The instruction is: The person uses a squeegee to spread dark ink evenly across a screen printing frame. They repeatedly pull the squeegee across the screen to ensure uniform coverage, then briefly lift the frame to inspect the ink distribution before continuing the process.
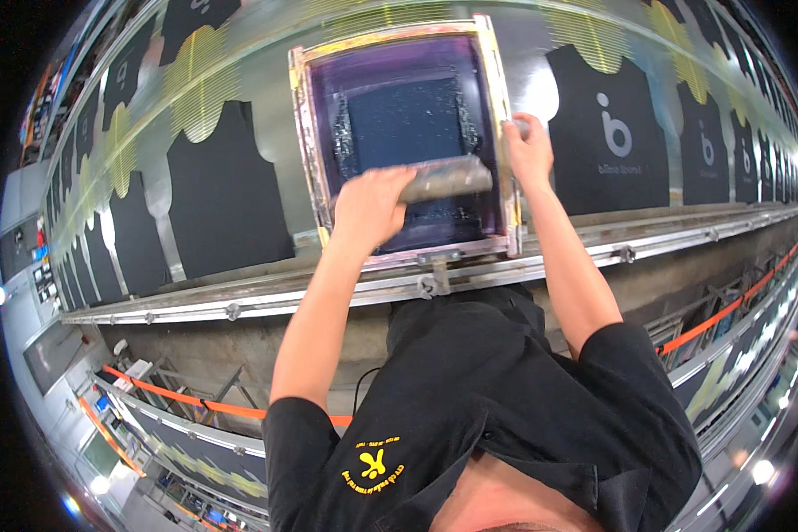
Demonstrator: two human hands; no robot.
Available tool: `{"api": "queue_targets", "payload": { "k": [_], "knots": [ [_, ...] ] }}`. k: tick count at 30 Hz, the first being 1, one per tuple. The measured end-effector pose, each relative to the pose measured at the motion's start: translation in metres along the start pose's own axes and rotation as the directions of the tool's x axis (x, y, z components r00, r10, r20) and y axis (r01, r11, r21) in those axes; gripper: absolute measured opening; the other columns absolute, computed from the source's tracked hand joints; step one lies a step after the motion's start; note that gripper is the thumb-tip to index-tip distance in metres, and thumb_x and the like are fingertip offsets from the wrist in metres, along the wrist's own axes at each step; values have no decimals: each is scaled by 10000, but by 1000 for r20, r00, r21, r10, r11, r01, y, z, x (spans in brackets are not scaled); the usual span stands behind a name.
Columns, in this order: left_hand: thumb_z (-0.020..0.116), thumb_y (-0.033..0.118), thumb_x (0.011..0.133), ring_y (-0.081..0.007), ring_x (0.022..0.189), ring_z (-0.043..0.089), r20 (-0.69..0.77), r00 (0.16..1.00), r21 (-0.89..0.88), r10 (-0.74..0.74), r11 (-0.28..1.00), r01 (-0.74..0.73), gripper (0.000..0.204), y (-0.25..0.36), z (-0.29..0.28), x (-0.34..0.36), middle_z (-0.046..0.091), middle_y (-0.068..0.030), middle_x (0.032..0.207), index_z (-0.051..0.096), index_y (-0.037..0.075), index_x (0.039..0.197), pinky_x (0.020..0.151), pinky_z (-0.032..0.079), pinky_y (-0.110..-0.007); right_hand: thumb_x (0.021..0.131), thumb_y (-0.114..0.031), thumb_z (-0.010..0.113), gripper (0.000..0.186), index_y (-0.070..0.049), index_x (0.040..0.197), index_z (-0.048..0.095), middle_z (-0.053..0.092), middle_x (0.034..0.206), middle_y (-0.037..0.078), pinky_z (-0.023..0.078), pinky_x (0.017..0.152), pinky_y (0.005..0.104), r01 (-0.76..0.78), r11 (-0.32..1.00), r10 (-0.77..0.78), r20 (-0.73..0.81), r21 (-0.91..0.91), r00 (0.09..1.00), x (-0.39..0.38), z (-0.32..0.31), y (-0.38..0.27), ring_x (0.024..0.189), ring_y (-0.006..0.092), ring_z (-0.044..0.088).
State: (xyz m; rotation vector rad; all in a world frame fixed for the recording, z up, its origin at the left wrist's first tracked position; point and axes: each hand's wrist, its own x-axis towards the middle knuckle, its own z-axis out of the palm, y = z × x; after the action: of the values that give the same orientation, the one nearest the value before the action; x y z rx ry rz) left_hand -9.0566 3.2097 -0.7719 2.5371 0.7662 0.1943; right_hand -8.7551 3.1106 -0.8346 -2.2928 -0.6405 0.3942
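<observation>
My left hand [371, 206] is closed on a grey squeegee [452, 180], which lies slightly tilted across a printing screen. The screen frame [307, 133] has pale, stained sides, a purple border and a dark, ink-streaked middle [397, 124]. My right hand [528, 151] is closed at the frame's upper right side, around a small grey grip. Black fabric garment pieces rest on the long printing table either side of the screen: a plain one [222, 195] to the left, and one with a pale round logo [607, 173] to the right.
A metal rail [627, 255] runs along the table's near edge, with a bracket [434, 270] below the screen. Yellow-striped patches [195, 80] show between garment pieces. Behind me are an orange bar [177, 390] and another long table [195, 457] with dark pieces.
</observation>
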Motion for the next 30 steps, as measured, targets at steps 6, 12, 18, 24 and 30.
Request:
{"api": "queue_targets", "payload": {
  "k": [6, 12, 18, 24, 30],
  "knots": [
    [756, 298, 926, -346, 1150, 727, 132, 981, 68, -141, 989, 133, 402, -54, -55, 112, 777, -91, 1239, 751, 233, 1323, 960, 585, -486, 975, -386, 754, 373, -181, 1284, 711, 737, 849, 50, 546, 817, 398, -34, 999, 36, 49, -42, 998, 0, 4, -3, 795, 210, 699],
    [757, 304, 914, -338, 1057, 748, 147, 977, 103, -156, 985, 141, 310, -99, -43, 161, 805, -86, 1074, 790, 262, 1219, 901, 582, -505, 977, -397, 768, 436, -111, 1302, 713, 756, 1008, 140, 540, 926, 406, 20, 996, -25, 61, 83, 998, 10, 7, 16, 967, 278, 711],
    [779, 360, 910, -349, 1023, 756, 153, 977, 173, -151, 977, 124, 269, -98, -44, 174, 804, -115, 1029, 812, 229, 1142, 875, 591, -506, 912, -474, 824, 507, -51, 1187, 779, 784, 1028, 160, 545, 971, 495, 833, 550, -834, 81, 63, 545, 69, 32, -124, 1040, 351, 734],
    [775, 433, 904, -370, 944, 761, 87, 986, 250, -145, 961, 119, 295, -93, -45, 167, 798, -121, 951, 820, 188, 1062, 826, 593, -512, 834, -337, 859, 342, -20, 885, 742, 749, 940, 220, 565, 852, 503, 783, 563, -638, 463, -265, 616, 64, 60, -157, 963, 420, 722],
    [791, 221, 846, -316, 1001, 768, 78, 970, 166, -231, 962, 216, 290, -34, 4, 59, 799, -93, 1123, 823, 201, 1134, 851, 618, -466, 760, -156, 845, 308, -114, 1039, 721, 728, 998, 78, 552, 850, 459, 842, 499, -708, 465, -203, 532, -33, 30, -76, 964, 329, 692]
  ]
}}
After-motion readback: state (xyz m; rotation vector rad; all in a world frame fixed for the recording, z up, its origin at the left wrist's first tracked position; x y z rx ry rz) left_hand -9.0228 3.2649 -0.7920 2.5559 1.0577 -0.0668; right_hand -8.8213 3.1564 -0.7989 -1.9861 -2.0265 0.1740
